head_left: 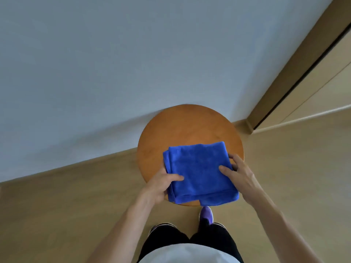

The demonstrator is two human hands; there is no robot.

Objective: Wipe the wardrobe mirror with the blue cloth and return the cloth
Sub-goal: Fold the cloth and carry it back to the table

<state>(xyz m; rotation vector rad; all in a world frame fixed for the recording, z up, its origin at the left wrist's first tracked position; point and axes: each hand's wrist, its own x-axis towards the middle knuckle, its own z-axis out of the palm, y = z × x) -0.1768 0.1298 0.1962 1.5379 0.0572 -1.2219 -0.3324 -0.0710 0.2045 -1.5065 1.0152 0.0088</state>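
Left hand (161,185), right hand (241,173) gripping blue cloth (199,168) sides, near-square, near edge overhanging stool (186,126)

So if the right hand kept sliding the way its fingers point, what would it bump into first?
The folded blue cloth, which the right hand pinches at its edge. Past it lies only the round wooden stool seat, then probably the pale wall, though depth is unclear.

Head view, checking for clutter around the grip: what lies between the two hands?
Only the folded blue cloth lies between the left hand and the right hand, which both grip it over the round wooden stool. The head view shows this.
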